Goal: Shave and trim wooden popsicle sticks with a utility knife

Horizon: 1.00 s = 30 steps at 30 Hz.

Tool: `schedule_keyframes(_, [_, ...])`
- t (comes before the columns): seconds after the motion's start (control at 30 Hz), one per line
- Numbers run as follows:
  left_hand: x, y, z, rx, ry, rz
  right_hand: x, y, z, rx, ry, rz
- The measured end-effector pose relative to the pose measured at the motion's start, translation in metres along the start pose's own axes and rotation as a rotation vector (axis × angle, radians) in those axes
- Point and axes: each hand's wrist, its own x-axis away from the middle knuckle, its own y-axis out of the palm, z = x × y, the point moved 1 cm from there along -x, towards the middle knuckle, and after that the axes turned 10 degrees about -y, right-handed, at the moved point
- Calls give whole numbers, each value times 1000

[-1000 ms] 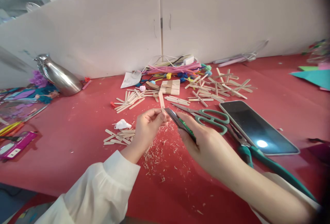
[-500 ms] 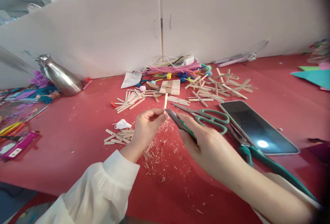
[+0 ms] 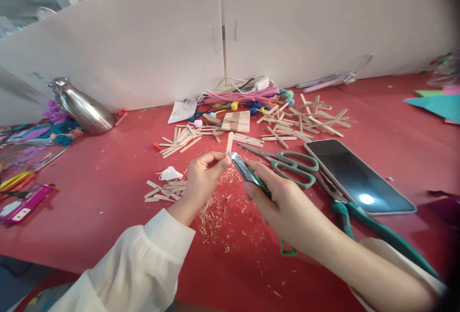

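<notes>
Between thumb and fingers, my left hand pinches a wooden craft stick, which points up and away from me. My right hand is wrapped round a green and black utility knife. The knife's blade end meets the stick, or lies right beside it, at my left fingertips. Beneath the hands, wood shavings are scattered over the red table. Green-handled scissors lie just beyond my right hand.
Several loose craft sticks lie ahead, with a bundled stack behind. A phone and green-handled pliers are at right. A steel jug stands at left near a white partition. A white lump sits near my left hand.
My right hand has turned the knife so its flat side shows more, and a green loop now appears under the hand. The craft stick has rotated to show its broad face.
</notes>
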Motion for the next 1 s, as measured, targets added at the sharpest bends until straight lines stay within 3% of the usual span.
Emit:
schedule_keyframes(0.17, [-1,2,-3,45,12,12,-1,-1,2,-117,54,-23])
schedule_keyframes(0.43, [1,5,-3,54,31,69,0,0,4,200,-126,70])
schedule_keyframes(0.77, [9,10,0,-5,55,132,1,4,2,295,-84,54])
schedule_keyframes(1.0, [12,9,-2,-94,136,190,4,10,-3,-81,66,36])
